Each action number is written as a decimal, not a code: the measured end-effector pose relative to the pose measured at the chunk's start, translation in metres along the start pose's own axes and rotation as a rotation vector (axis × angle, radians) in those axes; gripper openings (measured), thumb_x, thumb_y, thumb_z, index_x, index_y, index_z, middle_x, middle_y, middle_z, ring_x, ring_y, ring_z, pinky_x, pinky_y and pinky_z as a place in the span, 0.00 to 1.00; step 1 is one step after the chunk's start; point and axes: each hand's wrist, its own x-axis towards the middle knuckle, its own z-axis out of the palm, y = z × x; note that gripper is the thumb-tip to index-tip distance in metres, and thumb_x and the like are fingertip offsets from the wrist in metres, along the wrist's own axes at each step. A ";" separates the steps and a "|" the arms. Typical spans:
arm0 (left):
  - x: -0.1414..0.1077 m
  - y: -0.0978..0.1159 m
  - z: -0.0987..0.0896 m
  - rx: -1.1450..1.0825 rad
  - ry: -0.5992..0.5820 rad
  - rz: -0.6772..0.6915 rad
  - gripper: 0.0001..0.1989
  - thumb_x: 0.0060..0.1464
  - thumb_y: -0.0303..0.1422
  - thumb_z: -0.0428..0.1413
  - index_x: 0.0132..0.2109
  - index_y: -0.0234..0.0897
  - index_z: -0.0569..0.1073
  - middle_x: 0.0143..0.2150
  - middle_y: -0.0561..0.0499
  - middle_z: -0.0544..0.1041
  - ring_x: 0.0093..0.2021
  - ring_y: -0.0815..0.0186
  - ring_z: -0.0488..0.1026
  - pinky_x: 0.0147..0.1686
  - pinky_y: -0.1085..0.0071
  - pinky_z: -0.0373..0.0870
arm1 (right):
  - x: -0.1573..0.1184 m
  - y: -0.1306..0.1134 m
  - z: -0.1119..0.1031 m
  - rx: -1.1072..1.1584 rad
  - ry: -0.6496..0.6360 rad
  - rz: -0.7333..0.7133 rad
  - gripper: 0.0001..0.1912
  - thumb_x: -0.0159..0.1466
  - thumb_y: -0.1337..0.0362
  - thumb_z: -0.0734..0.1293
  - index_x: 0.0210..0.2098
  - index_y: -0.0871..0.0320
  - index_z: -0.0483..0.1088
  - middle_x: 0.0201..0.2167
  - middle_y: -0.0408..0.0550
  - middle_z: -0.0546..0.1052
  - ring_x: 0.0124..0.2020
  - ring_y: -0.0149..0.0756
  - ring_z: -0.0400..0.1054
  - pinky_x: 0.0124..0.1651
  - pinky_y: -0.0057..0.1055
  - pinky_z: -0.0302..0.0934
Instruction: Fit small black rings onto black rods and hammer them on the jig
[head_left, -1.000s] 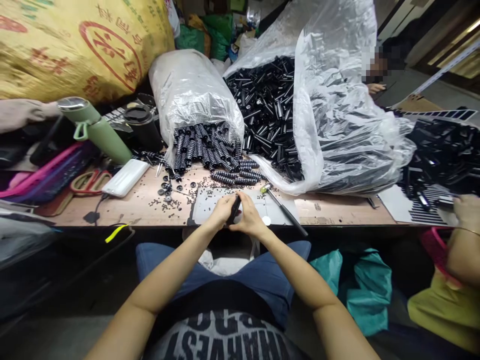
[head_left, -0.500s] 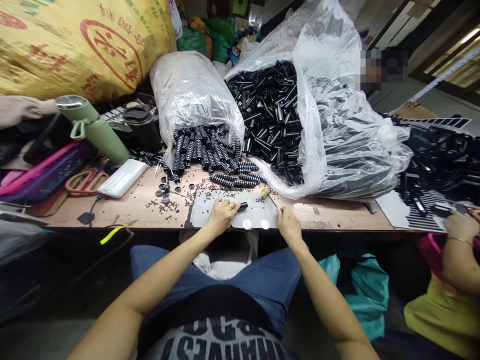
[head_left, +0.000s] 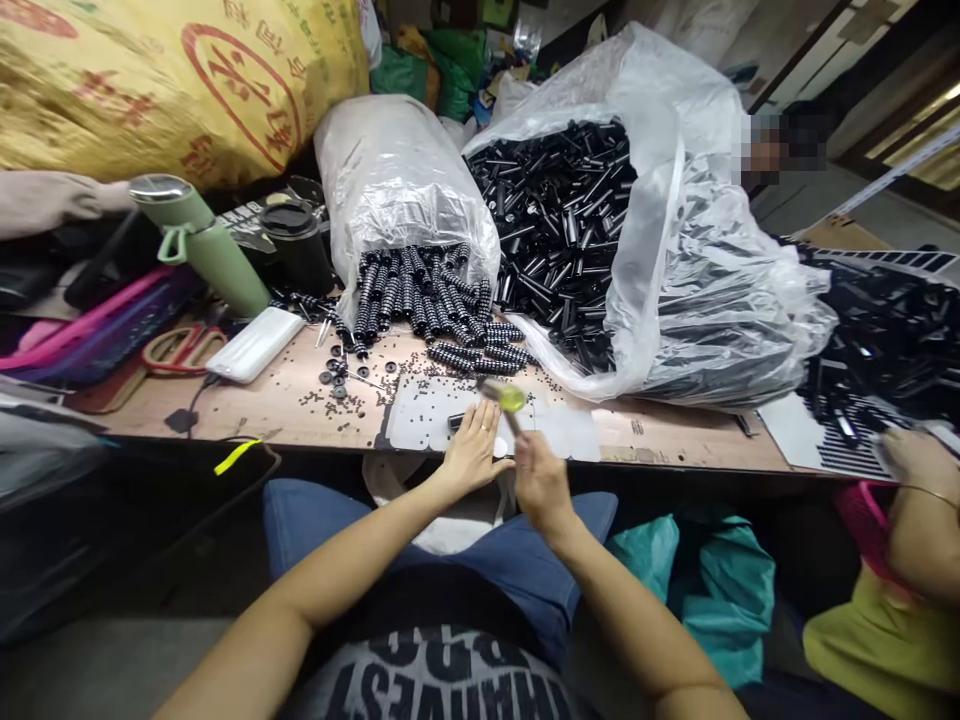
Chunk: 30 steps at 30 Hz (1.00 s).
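Note:
My left hand (head_left: 474, 445) lies flat with stretched fingers and thumb apart, on the pale plastic sheet (head_left: 420, 392) at the table's front edge. A short black tube (head_left: 455, 421) lies at the left side of its fingers; I cannot tell whether they touch it. My right hand (head_left: 543, 485) is closed round the handle of a small hammer (head_left: 511, 400). The hammer's yellow-green face and dark head, blurred by motion, hang above the sheet near my left fingertips. A white round disc (head_left: 501, 448) shows beside my left hand.
Behind the sheet are studded black rollers (head_left: 420, 295) spilling from a plastic bag (head_left: 405, 180), and a large bag of black tubes (head_left: 555, 230). Tiny black pieces (head_left: 330, 405), scissors (head_left: 184, 350), a power bank (head_left: 255, 345) and a green bottle (head_left: 214, 250) lie left. A co-worker's hand (head_left: 919, 460) is right.
My left hand has spread out flat and shifted right; the tube it held now lies on the sheet. My right hand has moved left and raised the hammer above the sheet.

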 end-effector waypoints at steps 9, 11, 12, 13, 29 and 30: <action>0.019 -0.012 -0.011 -0.095 -0.020 -0.106 0.21 0.60 0.25 0.43 0.59 0.26 0.64 0.49 0.35 0.73 0.51 0.54 0.70 0.47 0.58 0.68 | 0.008 0.006 0.010 -0.126 -0.109 0.032 0.21 0.72 0.55 0.46 0.35 0.56 0.64 0.26 0.47 0.75 0.26 0.38 0.71 0.28 0.27 0.50; 0.013 -0.001 -0.021 -0.113 -0.036 -0.115 0.20 0.59 0.21 0.43 0.56 0.28 0.67 0.42 0.39 0.74 0.44 0.57 0.71 0.42 0.61 0.70 | 0.013 0.025 0.002 -0.137 -0.039 0.067 0.20 0.72 0.54 0.47 0.35 0.56 0.64 0.25 0.46 0.75 0.26 0.38 0.70 0.28 0.28 0.49; 0.007 0.005 -0.026 -0.130 -0.040 -0.089 0.19 0.58 0.21 0.43 0.55 0.29 0.67 0.41 0.40 0.74 0.42 0.57 0.71 0.41 0.62 0.70 | 0.017 0.037 0.000 -0.162 -0.017 0.088 0.20 0.72 0.54 0.48 0.35 0.56 0.64 0.26 0.46 0.75 0.26 0.38 0.70 0.28 0.28 0.49; 0.001 0.009 -0.031 -0.154 -0.042 -0.065 0.18 0.58 0.22 0.45 0.55 0.30 0.67 0.40 0.41 0.74 0.42 0.58 0.71 0.40 0.63 0.70 | 0.020 0.049 -0.001 -0.197 -0.003 0.108 0.19 0.72 0.54 0.49 0.34 0.56 0.64 0.26 0.47 0.75 0.26 0.38 0.70 0.28 0.28 0.49; 0.020 -0.212 -0.073 0.090 0.237 -0.918 0.18 0.60 0.36 0.47 0.49 0.23 0.67 0.45 0.32 0.71 0.49 0.49 0.67 0.45 0.60 0.67 | 0.052 0.123 0.035 -0.322 0.340 -0.068 0.23 0.69 0.48 0.51 0.43 0.61 0.65 0.38 0.57 0.71 0.41 0.47 0.64 0.44 0.40 0.59; 0.027 -0.213 -0.072 0.116 0.262 -0.914 0.17 0.61 0.34 0.45 0.49 0.23 0.67 0.45 0.32 0.71 0.49 0.50 0.67 0.44 0.61 0.67 | 0.054 0.119 0.035 -0.293 0.325 -0.085 0.22 0.69 0.48 0.52 0.43 0.60 0.65 0.39 0.57 0.71 0.41 0.47 0.64 0.44 0.40 0.60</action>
